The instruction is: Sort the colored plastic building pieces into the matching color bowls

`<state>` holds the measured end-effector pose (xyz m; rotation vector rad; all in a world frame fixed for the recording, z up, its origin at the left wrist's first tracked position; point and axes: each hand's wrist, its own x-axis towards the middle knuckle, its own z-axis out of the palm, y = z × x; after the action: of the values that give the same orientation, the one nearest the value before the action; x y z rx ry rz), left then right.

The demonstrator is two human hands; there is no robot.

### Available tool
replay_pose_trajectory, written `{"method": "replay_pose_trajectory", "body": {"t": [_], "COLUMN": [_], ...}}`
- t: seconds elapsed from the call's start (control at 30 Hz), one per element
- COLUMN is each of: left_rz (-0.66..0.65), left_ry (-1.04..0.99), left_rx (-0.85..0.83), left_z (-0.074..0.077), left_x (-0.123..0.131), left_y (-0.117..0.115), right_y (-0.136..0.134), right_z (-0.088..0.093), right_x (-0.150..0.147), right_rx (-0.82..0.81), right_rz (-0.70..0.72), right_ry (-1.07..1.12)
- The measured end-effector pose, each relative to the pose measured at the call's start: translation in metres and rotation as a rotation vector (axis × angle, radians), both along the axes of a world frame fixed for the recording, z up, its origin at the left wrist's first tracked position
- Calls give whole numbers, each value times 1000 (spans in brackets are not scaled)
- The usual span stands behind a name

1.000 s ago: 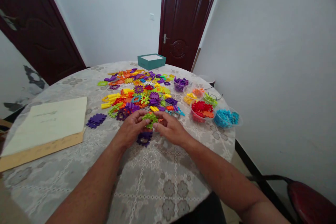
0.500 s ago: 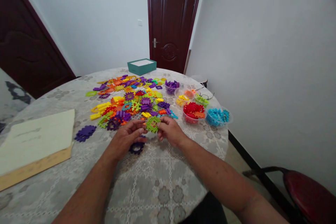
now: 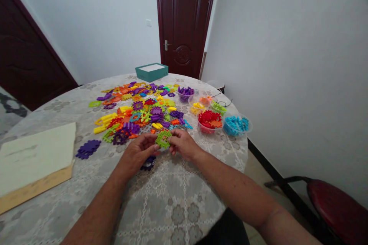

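My left hand (image 3: pixel 138 152) and my right hand (image 3: pixel 182 144) meet over the table and both pinch a green square plastic building piece (image 3: pixel 163 139), held just above the cloth. A dark purple gear-shaped piece (image 3: pixel 148 163) lies on the table under my left hand, partly hidden. Right behind my hands spreads a heap of colourful interlocking pieces (image 3: pixel 140 109) in purple, orange, yellow, green and red.
Clear bowls hold sorted pieces: purple (image 3: pixel 185 93), yellow and orange (image 3: pixel 199 104), green (image 3: pixel 218 107), red (image 3: pixel 210 120), blue (image 3: pixel 236 124). A purple stack (image 3: pixel 87 148) lies left. A cream sheet on cardboard (image 3: pixel 31 160) sits far left, a teal box (image 3: pixel 151 71) at the back. A red chair (image 3: pixel 336 208) stands right.
The camera has swung a little right and up, so everything sits further left. My hands stay on the green piece, which has tilted upright between them.
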<state>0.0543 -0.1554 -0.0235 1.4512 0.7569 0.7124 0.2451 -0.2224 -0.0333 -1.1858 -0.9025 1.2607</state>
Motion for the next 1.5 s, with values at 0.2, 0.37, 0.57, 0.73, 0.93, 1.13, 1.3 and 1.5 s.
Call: {"method": "replay_pose_trajectory", "body": {"t": [0.2,0.37,0.57,0.73,0.93,1.13,1.3,1.5], "left_rz": [138,521,812,886,909,983,964,1008], "left_ry": [73,262,430,484,468,444,368,359], "left_rx": [112,415,470,432,445,440,409,390], "left_z": [4,13,12,3,-7,-13,-14,-17], "left_x": [-5,-19,-31,-37,-42,-49,-53,-57], "left_y": [1,10,28,41,51,60,60,62], "right_y": [-20,-39,-32,-20,-24,-52,-63,-38], "right_z": [39,83,97,88,85,91,92,77], "right_x": [27,118,230,259,260,224,142,47], "right_rx": [221,325,-129,-421,-478,-252,147,279], "right_rz": [-198,-674,-917,-730,-566,-781,-598,231], "right_ry": [-556,-1094,-1550,-1693,-1629,-1564,-1406,-1303]}}
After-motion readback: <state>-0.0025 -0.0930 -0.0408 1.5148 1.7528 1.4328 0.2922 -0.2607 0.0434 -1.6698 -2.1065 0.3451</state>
